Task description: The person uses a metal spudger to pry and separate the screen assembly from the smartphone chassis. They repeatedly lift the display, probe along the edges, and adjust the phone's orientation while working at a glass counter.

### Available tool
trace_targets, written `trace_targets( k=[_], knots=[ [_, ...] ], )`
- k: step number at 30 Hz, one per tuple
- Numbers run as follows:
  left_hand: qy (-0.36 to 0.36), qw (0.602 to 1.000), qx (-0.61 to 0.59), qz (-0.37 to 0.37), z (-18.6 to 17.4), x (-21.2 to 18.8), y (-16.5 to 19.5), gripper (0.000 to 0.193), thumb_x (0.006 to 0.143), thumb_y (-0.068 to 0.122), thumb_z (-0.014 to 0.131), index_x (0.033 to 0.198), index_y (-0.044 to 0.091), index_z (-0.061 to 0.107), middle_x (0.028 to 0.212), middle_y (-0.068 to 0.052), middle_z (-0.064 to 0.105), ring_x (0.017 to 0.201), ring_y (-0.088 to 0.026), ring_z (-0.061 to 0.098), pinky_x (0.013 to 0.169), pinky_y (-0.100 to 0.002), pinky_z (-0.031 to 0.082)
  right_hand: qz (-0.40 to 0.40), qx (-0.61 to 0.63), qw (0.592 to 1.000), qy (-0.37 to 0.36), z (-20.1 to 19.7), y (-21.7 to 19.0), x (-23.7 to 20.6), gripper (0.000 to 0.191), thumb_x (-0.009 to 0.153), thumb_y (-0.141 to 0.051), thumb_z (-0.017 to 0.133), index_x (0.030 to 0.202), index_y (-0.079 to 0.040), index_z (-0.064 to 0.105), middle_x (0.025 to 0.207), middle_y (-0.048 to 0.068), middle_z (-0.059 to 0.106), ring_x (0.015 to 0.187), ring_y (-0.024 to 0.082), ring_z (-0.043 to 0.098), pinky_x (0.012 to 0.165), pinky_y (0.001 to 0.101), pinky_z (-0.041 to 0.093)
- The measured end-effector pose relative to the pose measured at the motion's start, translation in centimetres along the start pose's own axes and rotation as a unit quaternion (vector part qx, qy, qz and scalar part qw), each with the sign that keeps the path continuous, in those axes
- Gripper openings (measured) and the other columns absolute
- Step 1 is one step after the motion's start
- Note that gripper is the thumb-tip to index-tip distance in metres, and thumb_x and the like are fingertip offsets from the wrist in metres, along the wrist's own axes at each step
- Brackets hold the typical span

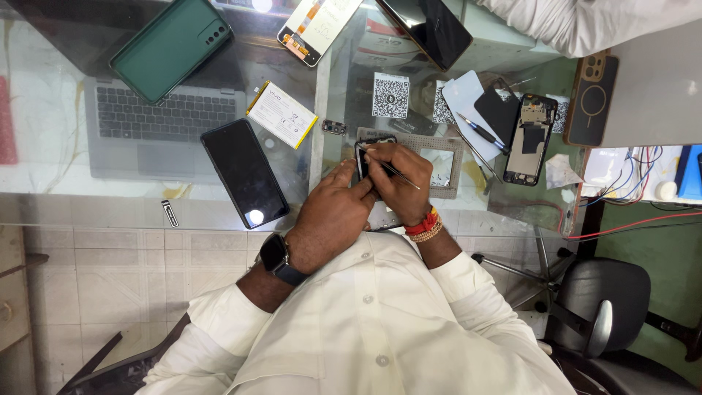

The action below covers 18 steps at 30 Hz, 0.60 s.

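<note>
Flanking white square code label (390,95)

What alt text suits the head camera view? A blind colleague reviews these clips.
Seen from above, a person's left hand steadies a small dark phone part while the right hand works on it with tweezers over a glass table. Around lie a black phone, a laptop, a battery and an opened phone.

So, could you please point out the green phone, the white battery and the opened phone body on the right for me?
green phone (170,47), head view, middle of its back cover.
white battery (282,114), head view, centre of its label face.
opened phone body (531,139), head view, middle of its exposed inside.
</note>
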State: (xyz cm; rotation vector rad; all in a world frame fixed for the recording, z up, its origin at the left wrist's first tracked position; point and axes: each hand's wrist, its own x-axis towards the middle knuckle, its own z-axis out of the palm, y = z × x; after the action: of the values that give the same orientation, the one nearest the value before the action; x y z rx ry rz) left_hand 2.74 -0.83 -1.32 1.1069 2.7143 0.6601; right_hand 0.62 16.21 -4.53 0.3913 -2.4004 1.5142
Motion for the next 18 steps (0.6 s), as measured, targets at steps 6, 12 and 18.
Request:
trace_targets(
  k=[6, 12, 18],
  knots=[
    [0.031, 0.999, 0.004, 0.008, -0.01, -0.27, 0.05, 0.056, 0.068, 0.029, 0.081, 0.115, -0.001, 0.074, 0.120, -0.013, 0.069, 0.128, -0.043, 0.053, 0.113, -0.048, 0.038, 0.017, -0.005, 1.000, 0.013, 0.16, -0.22, -0.13, 0.009, 0.091, 0.007, 0.075, 0.099, 0.004, 0.071, 0.103, 0.015, 0.076, 0.093, 0.022, 0.076, 0.083, 0.0311, 0.060],
    [0.019, 1.000, 0.011, 0.009, 0.12, -0.19, -0.05, 0.055, 0.070, 0.030, 0.081, 0.114, -0.001, 0.074, 0.120, -0.014, 0.069, 0.128, -0.042, 0.053, 0.114, -0.047, 0.038, 0.019, 0.011, 1.000, 0.000, 0.13, -0.10, -0.05, 0.009, 0.092, 0.007, 0.074, 0.099, 0.004, 0.070, 0.105, 0.015, 0.076, 0.095, 0.022, 0.076, 0.084, 0.0309, 0.061],
    [0.000, 1.000, 0.012, 0.006, 0.04, -0.14, 0.02, 0.051, 0.070, 0.030, 0.081, 0.109, 0.000, 0.075, 0.115, -0.013, 0.069, 0.129, -0.041, 0.053, 0.116, -0.047, 0.037, 0.018, 0.015, 1.000, -0.011, 0.07, -0.03, 0.00, 0.009, 0.091, 0.007, 0.074, 0.099, 0.004, 0.070, 0.104, 0.015, 0.076, 0.096, 0.022, 0.076, 0.084, 0.0315, 0.061]
  ],
)
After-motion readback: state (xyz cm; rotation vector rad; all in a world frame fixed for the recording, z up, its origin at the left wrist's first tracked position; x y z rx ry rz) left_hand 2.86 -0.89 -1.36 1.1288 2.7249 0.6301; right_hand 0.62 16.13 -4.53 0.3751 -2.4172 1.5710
